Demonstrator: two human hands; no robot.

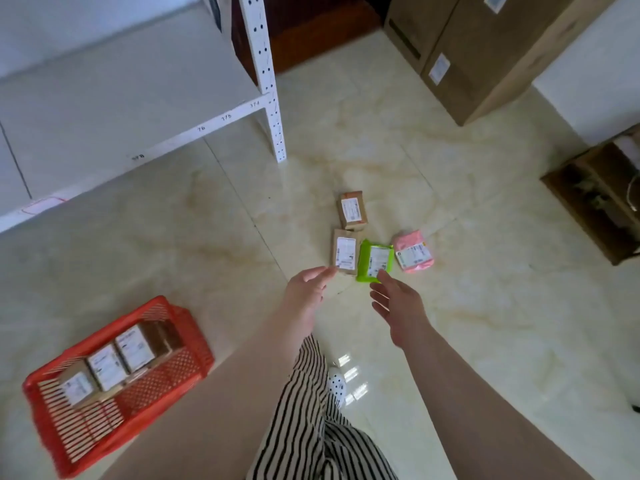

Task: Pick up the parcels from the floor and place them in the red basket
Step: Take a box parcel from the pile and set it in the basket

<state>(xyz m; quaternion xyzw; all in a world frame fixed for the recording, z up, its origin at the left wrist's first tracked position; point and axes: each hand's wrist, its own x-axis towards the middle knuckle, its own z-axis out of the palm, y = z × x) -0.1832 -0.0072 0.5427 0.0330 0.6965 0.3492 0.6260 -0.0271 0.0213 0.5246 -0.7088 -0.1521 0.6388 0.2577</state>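
Several small parcels lie on the tiled floor: a brown one (352, 210) farthest away, a second brown one (346, 251) nearer, a green one (375, 260) beside it and a pink one (414, 251) to the right. My left hand (306, 285) reaches out with straight fingers, its tips just short of the nearer brown parcel. My right hand (398, 303) is also open, fingertips over the near edge of the green parcel. Neither hand holds anything. The red basket (166, 375) stands at the lower left with three labelled brown parcels (107, 365) inside.
A white metal shelf rack (270, 98) stands at the upper left, its post foot on the floor behind the parcels. Large cardboard boxes (485, 57) fill the upper right. A dark open box (599, 199) sits at the right edge. My striped trouser leg (311, 410) is below.
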